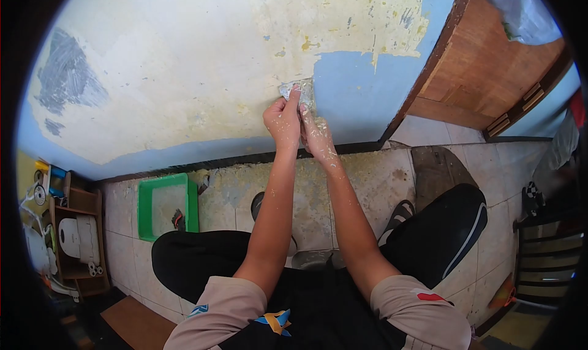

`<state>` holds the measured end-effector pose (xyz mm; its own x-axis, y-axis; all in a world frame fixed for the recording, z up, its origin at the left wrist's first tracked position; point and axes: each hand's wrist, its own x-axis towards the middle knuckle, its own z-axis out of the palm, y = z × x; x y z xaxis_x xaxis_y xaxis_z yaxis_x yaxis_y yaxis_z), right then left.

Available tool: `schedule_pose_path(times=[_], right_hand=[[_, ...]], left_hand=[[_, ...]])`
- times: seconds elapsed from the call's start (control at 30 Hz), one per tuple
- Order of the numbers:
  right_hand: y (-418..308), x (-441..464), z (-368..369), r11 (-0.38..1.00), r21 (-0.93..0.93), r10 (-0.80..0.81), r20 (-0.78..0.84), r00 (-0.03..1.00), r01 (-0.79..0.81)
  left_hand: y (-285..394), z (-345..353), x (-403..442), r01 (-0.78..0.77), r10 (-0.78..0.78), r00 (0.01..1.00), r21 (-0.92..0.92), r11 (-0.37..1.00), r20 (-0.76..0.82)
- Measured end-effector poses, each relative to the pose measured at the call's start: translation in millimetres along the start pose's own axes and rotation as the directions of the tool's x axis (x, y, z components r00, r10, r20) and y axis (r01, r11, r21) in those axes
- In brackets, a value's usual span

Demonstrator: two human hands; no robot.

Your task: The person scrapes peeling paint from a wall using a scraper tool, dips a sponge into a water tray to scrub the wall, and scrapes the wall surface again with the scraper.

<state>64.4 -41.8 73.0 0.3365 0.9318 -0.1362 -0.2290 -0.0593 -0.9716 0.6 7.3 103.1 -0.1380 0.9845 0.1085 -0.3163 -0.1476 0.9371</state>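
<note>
Wall (184, 74), left grip (282, 124) beside right grip (316, 137)

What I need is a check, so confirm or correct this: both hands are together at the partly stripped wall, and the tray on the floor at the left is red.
Not right: the tray is green, not red, as the head view shows. It is on the floor at the left, and the left hand and right hand are together at the partly stripped wall.
</note>
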Motion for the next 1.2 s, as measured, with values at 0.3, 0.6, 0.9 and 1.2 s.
schedule_pose_path(times=[0.3, 0.6, 0.9, 1.2], right_hand=[[-10.5, -12.5, -1.6, 0.998, 0.046, 0.039, 0.053, 0.998, -0.042], [-21.3, -20.6, 7.4, 0.983, 0.118, 0.129, 0.083, 0.988, -0.138], [-10.0, -8.6, 10.3, 0.989, 0.082, 0.120, 0.062, 0.991, -0.125], [7.3, -5.3, 33.5, 0.926, 0.300, 0.181, 0.178, 0.967, -0.228]], left_hand=[[-4.9, -1.2, -2.0, -0.008, 0.008, 1.000, 0.050, 0.999, -0.007], [8.6, -0.7, -4.7, -0.047, 0.049, 0.999, 0.068, 0.997, -0.019], [19.7, 0.6, -6.3, -0.073, 0.075, 0.997, 0.122, 0.990, -0.013], [45.5, 0.2, -5.7, -0.183, 0.193, 0.981, 0.323, 0.929, 0.001]])
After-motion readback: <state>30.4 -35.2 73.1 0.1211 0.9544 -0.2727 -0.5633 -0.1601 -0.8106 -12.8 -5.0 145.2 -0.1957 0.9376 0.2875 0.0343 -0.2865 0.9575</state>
